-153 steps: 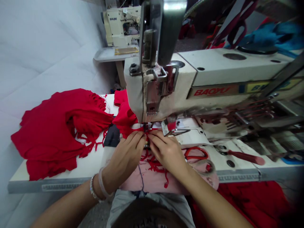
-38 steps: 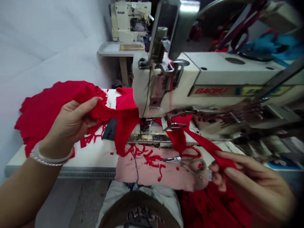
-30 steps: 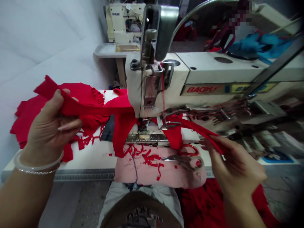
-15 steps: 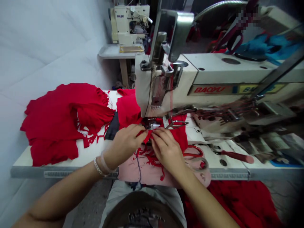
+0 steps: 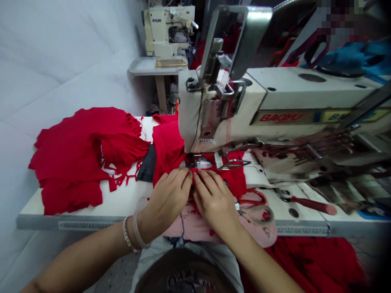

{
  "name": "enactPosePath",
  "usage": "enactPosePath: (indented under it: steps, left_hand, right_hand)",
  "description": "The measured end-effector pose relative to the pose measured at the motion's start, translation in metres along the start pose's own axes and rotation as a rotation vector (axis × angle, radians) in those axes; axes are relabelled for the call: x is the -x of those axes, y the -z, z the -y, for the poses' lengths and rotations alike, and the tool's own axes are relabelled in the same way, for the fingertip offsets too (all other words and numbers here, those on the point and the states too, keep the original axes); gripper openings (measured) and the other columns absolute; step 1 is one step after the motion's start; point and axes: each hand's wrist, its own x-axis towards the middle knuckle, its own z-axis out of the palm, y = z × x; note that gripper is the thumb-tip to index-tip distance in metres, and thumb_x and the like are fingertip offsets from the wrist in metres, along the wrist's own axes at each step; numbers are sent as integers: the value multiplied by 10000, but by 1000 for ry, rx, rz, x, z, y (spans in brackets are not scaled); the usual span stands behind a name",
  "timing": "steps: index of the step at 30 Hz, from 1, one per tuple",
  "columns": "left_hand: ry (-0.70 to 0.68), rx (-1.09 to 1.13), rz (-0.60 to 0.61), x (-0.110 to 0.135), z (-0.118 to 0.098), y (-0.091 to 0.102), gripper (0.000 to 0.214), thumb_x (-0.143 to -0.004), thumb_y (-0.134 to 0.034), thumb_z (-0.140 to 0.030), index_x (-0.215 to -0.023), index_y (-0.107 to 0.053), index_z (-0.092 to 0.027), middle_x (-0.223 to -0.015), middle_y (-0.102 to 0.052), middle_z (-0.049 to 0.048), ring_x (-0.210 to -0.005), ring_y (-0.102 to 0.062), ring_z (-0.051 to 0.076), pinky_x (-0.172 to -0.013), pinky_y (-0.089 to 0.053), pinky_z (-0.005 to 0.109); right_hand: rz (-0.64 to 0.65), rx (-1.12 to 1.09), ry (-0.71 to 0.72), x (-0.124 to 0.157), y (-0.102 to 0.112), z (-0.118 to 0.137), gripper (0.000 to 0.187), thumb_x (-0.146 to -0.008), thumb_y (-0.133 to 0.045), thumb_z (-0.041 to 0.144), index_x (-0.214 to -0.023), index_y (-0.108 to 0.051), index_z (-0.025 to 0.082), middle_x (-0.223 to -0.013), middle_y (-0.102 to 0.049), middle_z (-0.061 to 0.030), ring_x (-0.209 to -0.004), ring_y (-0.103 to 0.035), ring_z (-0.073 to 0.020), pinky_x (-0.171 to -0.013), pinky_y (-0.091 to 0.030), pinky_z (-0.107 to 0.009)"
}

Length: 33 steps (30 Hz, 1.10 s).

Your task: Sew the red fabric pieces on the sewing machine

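My left hand point(image 5: 167, 197) and my right hand point(image 5: 214, 200) lie side by side just in front of the needle of a cream sewing machine point(image 5: 275, 110). Their fingertips press a piece of red fabric point(image 5: 167, 147) down at the presser foot point(image 5: 193, 162). The fingers of both hands are close together and bent onto the cloth. The red fabric runs under the machine head and out to the right of my right hand point(image 5: 235, 181). A pink cushion point(image 5: 198, 228) sits under my wrists at the table's front edge.
A heap of red garments point(image 5: 79, 156) lies on the left of the white table point(image 5: 122, 203). Red-handled scissors point(image 5: 255, 201) and a red-handled screwdriver point(image 5: 311, 204) lie right of my hands. More red cloth point(image 5: 311, 260) hangs below the table. A second sewing machine point(image 5: 165, 26) stands behind.
A second ago my hands were spread wide, each holding an end of the red strip. They have come together at the presser foot and now press the fabric down there.
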Motion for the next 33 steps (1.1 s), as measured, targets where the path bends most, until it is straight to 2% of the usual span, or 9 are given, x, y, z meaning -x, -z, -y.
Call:
enactPosePath:
  steps: [5,10,15,27,33]
  left_hand:
    - [-44,80,-60,4,5,-3,368,-966,-391,-108,-1290,-552,-47,-1253,-621,157,-1062,-592,255,-793,-508,372]
    - [-40,108,-75,6,10,-6,375,-967,-391,-113,-1295,-572,-87,-1278,-618,125,-1104,-574,252,-792,-480,377]
    - [-21,105,-90,6,9,-9,379,-960,-391,-95,-1289,-580,-86,-1257,-622,122,-1097,-566,239,-809,-467,365]
    - [-21,58,-122,4,7,-12,375,-960,-383,-93,-1275,-586,-78,-1240,-628,127,-1066,-570,255,-780,-460,377]
    - [3,73,-119,0,5,-11,376,-954,-346,-75,-1267,-555,-56,-1260,-608,152,-1078,-569,281,-803,-483,399]
  right_hand:
    - [6,62,33,-3,4,-2,313,-893,-528,131,-1166,-659,50,-1167,-655,-172,-1075,-557,-287,-883,-531,-417]
    - [13,71,44,-5,6,-4,304,-917,-503,127,-1176,-653,70,-1168,-666,-133,-1065,-555,-273,-831,-493,-388]
    - [8,38,47,-3,4,-6,298,-923,-515,131,-1175,-646,38,-1177,-664,-136,-1073,-534,-272,-822,-460,-387]
    - [3,6,18,-5,4,-8,284,-922,-533,138,-1160,-657,48,-1167,-674,-113,-1037,-518,-261,-799,-435,-387]
    - [10,22,-7,-10,0,-11,296,-941,-488,162,-1164,-660,71,-1171,-681,-99,-1021,-537,-257,-809,-434,-390]
